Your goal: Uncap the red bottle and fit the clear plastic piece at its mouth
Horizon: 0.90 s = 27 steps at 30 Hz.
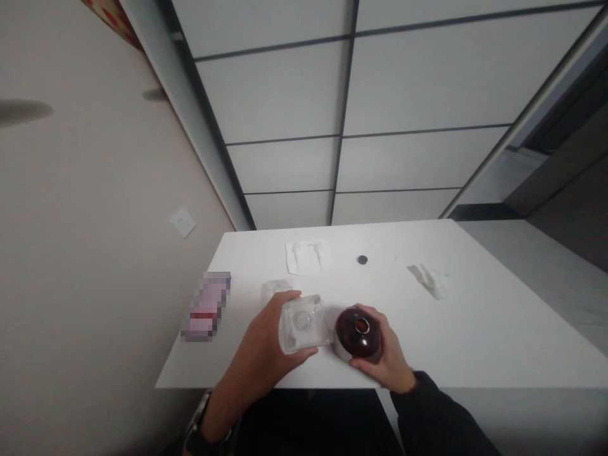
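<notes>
My left hand point(266, 342) is closed around a clear square glass container point(306, 323), tilted so that a round shape shows in its middle. My right hand point(387, 354) grips a dark brown round bottle point(354, 332) with a white label. Its narrow mouth is uncapped and faces up. Container and bottle are side by side, very close together; I cannot tell whether they touch. Behind my left hand a clear object point(277, 288) lies on the table, partly hidden. A small black cap point(363, 259) is farther back, beyond the bottle.
The white table point(475, 329) has a white sheet point(308, 258) at the back bearing two small white items. Crumpled white tissue point(432, 282) lies at the right. A pixelated pink-purple object point(209, 307) sits at the left edge, near the wall.
</notes>
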Tool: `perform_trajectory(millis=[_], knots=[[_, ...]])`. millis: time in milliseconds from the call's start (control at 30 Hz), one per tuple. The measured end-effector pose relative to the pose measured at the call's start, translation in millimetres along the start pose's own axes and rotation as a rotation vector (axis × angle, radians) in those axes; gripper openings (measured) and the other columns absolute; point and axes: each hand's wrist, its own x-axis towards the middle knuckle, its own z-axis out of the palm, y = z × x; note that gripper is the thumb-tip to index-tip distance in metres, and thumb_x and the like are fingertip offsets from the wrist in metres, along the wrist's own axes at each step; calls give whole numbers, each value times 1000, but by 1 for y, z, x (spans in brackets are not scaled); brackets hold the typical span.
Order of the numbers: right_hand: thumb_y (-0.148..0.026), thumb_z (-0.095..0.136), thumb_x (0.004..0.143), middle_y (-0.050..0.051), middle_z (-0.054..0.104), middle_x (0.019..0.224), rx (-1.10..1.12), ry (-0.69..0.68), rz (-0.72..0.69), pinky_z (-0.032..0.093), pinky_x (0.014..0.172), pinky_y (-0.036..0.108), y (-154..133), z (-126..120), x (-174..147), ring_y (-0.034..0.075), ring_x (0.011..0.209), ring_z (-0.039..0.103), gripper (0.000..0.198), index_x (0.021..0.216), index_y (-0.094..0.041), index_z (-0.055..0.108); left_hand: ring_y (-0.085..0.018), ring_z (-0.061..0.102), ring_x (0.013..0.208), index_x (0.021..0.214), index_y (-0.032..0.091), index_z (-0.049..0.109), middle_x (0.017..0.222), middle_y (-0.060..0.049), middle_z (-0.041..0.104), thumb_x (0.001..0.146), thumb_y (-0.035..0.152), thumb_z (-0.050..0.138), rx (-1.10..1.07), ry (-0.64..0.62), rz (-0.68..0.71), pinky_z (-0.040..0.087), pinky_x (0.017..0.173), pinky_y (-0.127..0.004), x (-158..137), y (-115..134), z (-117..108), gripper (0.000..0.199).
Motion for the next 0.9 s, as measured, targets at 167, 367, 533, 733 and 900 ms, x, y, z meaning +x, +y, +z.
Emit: perform_trajectory(millis=[167, 367, 533, 733, 900], knots=[[-68, 85, 79, 20, 67, 144, -1, -97, 12, 57, 112, 60, -6, 2, 4, 42, 132, 68, 94, 154, -22, 51, -34, 63, 134, 138, 29, 48, 140, -11, 61, 76, 20, 84, -185, 45, -92, 58, 110, -55, -25, -7, 0, 72], [-65, 85, 82, 20, 65, 149, 92, -208, 10, 53, 115, 62, -11, 17, 6, 41, 135, 66, 99, 160, -24, 41, -33, 65, 133, 138, 30, 47, 142, -11, 60, 76, 23, 85, -262, 26, -210, 62, 105, -55, -28, -12, -6, 73], [-50, 82, 88, 20, 60, 149, 167, -118, -1, 56, 113, 57, -16, 32, 2, 38, 137, 64, 86, 157, -26, 37, -33, 68, 131, 136, 29, 53, 138, -10, 67, 75, 23, 87, -140, -59, -104, 60, 109, -56, -18, -14, -21, 71], [-45, 78, 93, 21, 57, 153, 144, -167, -16, 53, 116, 60, -21, 35, 5, 38, 141, 60, 85, 162, -27, 31, -32, 68, 131, 142, 30, 55, 141, -10, 69, 77, 24, 89, 25, -79, 60, 60, 111, -53, -3, -9, -38, 74], [-50, 78, 93, 19, 59, 156, 121, -223, 5, 54, 115, 61, -21, 32, 8, 39, 142, 61, 87, 164, -27, 33, -31, 65, 135, 146, 30, 54, 144, -10, 67, 78, 24, 91, 72, -136, 111, 55, 117, -51, 6, -2, -47, 78]])
